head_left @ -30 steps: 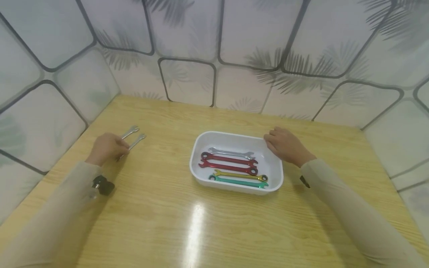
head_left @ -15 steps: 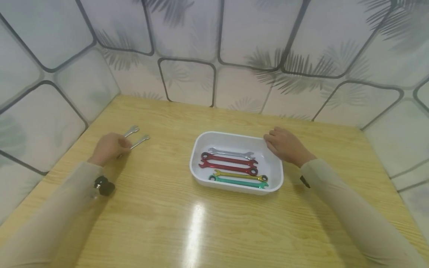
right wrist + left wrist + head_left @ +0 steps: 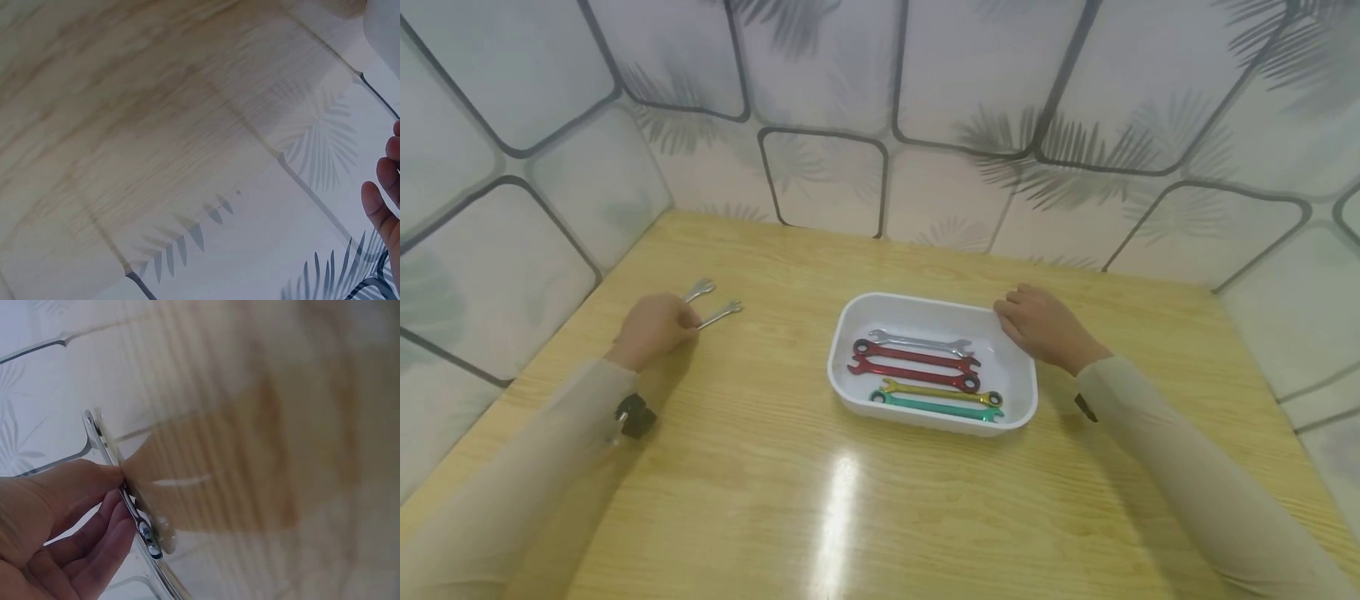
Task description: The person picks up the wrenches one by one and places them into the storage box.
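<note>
My left hand (image 3: 655, 329) is low over the table's left side, pinching a silver wrench (image 3: 720, 314) between thumb and fingers. In the left wrist view the held wrench (image 3: 129, 497) lies close along the wood surface. A second silver wrench (image 3: 700, 289) lies just behind, partly hidden by the hand. On the right, my right hand (image 3: 1048, 329) grips the far right corner of a white plastic tray (image 3: 842, 392), fingers curled at its rim. The right wrist view catches only some fingertips (image 3: 373, 199) at its edge, below the tray's white wall (image 3: 384, 31).
Inside the tray lie a silver wrench (image 3: 917, 342), two red wrenches (image 3: 913, 374), a yellow wrench (image 3: 936, 392) and a green wrench (image 3: 932, 407), roughly parallel. A patterned wall (image 3: 820, 179) borders the wooden table (image 3: 737, 500) at the back and sides.
My left hand has slid slightly right, with the pinched wrench shifting the same way. The right hand stays at the tray's corner. The head view has shifted very slightly.
</note>
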Available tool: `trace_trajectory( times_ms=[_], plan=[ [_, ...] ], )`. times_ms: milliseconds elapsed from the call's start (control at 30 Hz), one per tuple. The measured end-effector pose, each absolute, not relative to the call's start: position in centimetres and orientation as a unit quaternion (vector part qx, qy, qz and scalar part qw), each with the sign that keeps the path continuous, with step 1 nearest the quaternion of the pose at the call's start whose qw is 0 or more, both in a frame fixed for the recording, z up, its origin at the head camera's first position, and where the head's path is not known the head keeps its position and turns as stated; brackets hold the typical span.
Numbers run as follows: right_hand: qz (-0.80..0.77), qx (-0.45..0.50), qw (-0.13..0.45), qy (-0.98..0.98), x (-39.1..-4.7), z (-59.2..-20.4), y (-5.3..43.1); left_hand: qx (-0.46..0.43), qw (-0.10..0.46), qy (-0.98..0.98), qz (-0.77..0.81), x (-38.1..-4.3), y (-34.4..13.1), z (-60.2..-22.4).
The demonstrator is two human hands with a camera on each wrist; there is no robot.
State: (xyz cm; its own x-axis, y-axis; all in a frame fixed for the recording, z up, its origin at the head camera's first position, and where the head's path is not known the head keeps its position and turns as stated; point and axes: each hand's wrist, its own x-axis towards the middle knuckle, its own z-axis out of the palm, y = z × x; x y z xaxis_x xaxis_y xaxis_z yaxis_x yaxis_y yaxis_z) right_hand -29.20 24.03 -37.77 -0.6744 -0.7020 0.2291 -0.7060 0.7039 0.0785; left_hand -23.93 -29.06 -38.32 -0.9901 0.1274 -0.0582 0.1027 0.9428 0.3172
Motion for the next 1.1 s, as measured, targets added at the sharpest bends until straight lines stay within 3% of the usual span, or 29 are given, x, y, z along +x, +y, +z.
trace_trajectory(
  times_ms=[400, 1100],
  plan=[
    [0.012, 0.385, 0.125, -0.914, -29.0, -37.5, 24.1, 0.05, 0.096, 0.969, 0.222, -25.3, -30.0, -38.0],
    [0.006, 0.388, 0.123, -0.913, -29.0, -37.5, 23.8, 0.068, 0.142, 0.958, 0.239, -26.3, -30.7, -38.1]
  ],
)
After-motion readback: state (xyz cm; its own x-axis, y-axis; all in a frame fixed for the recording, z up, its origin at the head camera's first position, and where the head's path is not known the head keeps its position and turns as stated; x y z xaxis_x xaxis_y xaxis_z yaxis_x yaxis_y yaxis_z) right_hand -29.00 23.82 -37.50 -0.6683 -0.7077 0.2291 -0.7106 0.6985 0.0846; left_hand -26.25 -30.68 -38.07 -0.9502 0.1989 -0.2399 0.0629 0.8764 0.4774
